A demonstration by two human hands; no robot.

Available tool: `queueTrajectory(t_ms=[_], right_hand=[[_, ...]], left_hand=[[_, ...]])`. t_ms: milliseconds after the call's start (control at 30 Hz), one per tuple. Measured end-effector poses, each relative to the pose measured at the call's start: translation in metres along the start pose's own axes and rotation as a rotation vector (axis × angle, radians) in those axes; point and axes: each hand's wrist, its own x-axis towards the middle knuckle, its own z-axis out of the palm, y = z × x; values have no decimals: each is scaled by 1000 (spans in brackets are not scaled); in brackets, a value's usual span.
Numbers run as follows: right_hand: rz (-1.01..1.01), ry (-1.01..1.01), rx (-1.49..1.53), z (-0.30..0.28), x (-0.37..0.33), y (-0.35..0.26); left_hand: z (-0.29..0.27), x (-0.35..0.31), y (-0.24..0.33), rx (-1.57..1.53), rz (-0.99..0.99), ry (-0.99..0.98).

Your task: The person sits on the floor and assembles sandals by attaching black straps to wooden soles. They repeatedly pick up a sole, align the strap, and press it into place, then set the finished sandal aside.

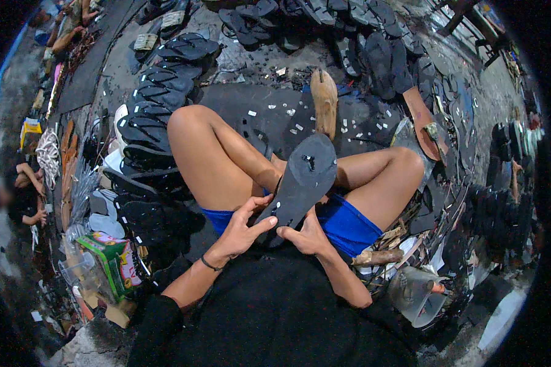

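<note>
Between my knees I hold a black flip-flop sole (300,177), its toe end pointing away from me. Near that far end a dark hole or strap piece shows. My left hand (245,226) grips the near end from the left, thumb on top. From the right, my right hand (306,232) closes on the same end, its thumb close to the left one. The fingers beneath are partly hidden by the sole. Just past the sole stands a wooden foot-shaped form (324,101), apart from both hands.
Rows of black flip-flops (156,110) lie at the left, with more soles (379,61) at the far right. A green box (113,263) and a clear plastic container (416,296) flank me. White scraps dot the dark mat (226,101). Another person (27,196) sits far left.
</note>
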Motion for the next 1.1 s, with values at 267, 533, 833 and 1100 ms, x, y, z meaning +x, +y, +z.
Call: queueTrajectory(t_ms=[267, 533, 833, 1100], right_hand=[[24, -37, -40, -6, 4, 5], [25, -8, -13, -6, 6, 13], [-39, 0, -28, -1, 5, 0], [1, -11, -47, -4, 3, 7]], left_hand=[[-6, -1, 7, 139, 62, -65], [-14, 6, 17, -200, -151, -147], [-2, 13, 22, -109, -177, -23], [-7, 4, 12, 61, -54, -75]])
